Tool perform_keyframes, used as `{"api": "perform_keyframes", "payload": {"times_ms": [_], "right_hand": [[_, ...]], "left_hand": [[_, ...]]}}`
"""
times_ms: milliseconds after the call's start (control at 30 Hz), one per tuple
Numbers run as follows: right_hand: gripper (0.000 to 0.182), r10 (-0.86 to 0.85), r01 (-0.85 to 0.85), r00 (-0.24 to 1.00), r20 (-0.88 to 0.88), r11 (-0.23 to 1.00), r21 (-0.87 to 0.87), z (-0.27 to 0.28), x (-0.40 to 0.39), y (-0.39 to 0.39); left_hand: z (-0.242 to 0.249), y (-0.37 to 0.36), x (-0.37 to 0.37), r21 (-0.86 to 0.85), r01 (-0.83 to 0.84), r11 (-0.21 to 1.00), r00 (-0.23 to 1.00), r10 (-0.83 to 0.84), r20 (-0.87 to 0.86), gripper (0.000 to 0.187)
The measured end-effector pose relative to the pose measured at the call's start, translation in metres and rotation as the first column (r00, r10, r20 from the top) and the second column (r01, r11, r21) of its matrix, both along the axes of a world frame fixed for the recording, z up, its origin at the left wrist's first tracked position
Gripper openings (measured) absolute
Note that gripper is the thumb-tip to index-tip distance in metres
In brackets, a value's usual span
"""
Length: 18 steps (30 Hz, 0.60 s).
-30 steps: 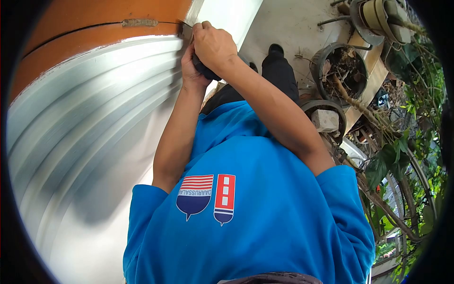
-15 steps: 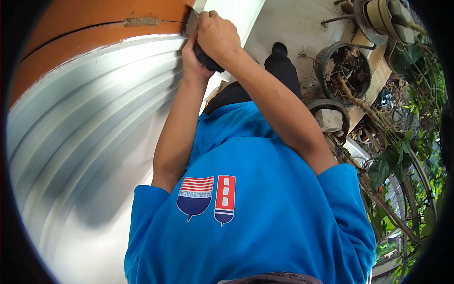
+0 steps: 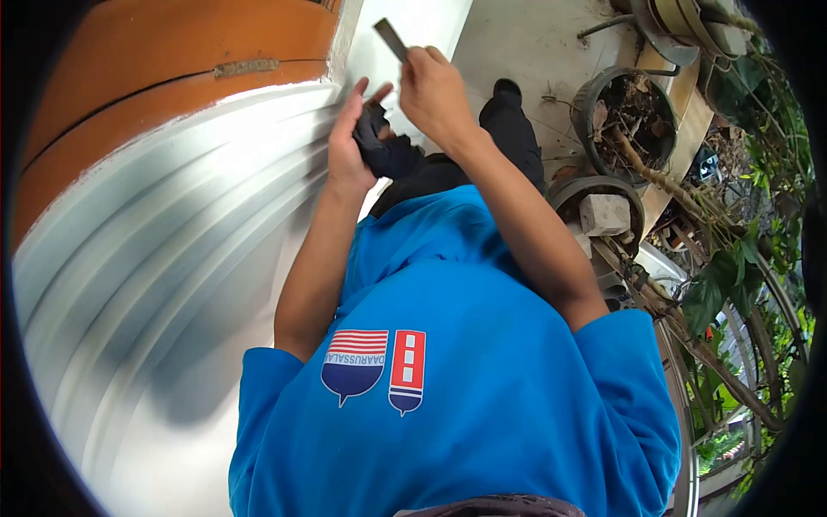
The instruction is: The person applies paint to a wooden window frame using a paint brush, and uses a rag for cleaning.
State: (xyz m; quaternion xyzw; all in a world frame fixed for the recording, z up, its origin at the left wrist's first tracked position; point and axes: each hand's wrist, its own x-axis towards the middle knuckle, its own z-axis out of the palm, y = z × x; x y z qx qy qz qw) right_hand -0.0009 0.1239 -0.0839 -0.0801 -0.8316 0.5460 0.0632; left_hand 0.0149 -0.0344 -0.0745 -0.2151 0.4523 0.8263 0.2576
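My left hand (image 3: 346, 148) holds a bunched black cloth-like item (image 3: 383, 151) against its palm, with some fingers stretched upward. To its right and slightly higher, my right hand (image 3: 435, 96) is closed around a flat, narrow metal blade (image 3: 391, 40). The blade points up and left over the white surface, touching nothing. Its lower end is hidden in my fingers. The two hands are apart, close to the corner of the orange wooden panel (image 3: 172, 56).
Ridged white moulding (image 3: 172, 181) curves along the left. At the right are a pot of dry leaves (image 3: 633, 116), another pot holding a pale block (image 3: 605, 214), branches and green plants (image 3: 711, 293). My dark shoe (image 3: 506, 87) rests on the floor.
My hands have separated. The right one has moved down and right, lifting the blade off the panel's corner. My left hand is slightly lower, its fingers more stretched, with more black material showing.
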Motion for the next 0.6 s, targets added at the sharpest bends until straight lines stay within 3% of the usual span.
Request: {"api": "perform_keyframes", "payload": {"times_ms": [100,167,200,233,300,333,367,433,467,567,600], "right_hand": [[0.026,0.051,-0.055,0.997,-0.056,0.996,-0.075,0.007,0.025,0.016],[0.038,0.124,-0.133,0.988,-0.096,0.987,-0.092,0.020,0.046,0.013],[0.035,0.150,-0.153,0.985,-0.081,0.987,-0.039,0.029,0.057,0.004],[0.031,0.175,-0.175,0.982,-0.066,0.985,0.012,0.035,0.066,-0.003],[0.032,0.244,-0.265,0.954,-0.174,0.958,-0.107,0.045,0.072,0.002],[0.033,0.271,-0.313,0.934,-0.234,0.936,-0.163,0.046,0.073,0.006],[0.032,0.189,-0.237,0.965,-0.182,0.926,-0.293,0.038,0.072,0.009],[0.030,0.043,-0.057,0.998,-0.038,0.847,-0.529,0.021,0.070,0.014],[0.029,0.051,0.169,0.954,0.297,0.726,-0.667,0.017,0.068,0.012],[0.038,0.367,0.501,0.709,0.602,0.339,-0.796,-0.011,0.066,-0.011],[0.046,0.477,0.576,0.602,0.641,0.296,-0.762,0.001,0.065,-0.014]], "left_hand": [[-0.001,0.003,0.012,-0.235,0.162,0.959,0.964,-0.204,-0.169,0.069],[-0.009,0.007,0.019,-0.391,0.238,0.889,0.851,-0.385,-0.356,0.077],[-0.003,0.016,0.019,-0.487,0.195,0.852,0.788,-0.431,-0.439,0.082],[0.009,0.023,0.023,-0.429,0.232,0.873,0.802,-0.421,-0.422,0.069],[0.021,0.022,0.024,-0.420,0.214,0.882,0.884,-0.358,-0.300,0.055],[0.030,0.020,0.023,-0.555,0.192,0.809,0.842,-0.426,-0.331,0.051],[0.038,0.020,0.023,-0.449,0.171,0.877,0.881,-0.340,-0.329,0.052],[0.051,0.007,0.019,-0.681,0.111,0.724,0.755,-0.507,-0.416,0.051],[0.056,0.000,0.016,-0.720,0.104,0.686,0.662,-0.588,-0.464,0.052],[0.074,-0.005,0.010,-0.751,0.095,0.654,0.420,-0.710,-0.566,0.054],[0.083,-0.004,0.009,-0.764,0.136,0.631,0.394,-0.742,-0.543,0.054]]}}
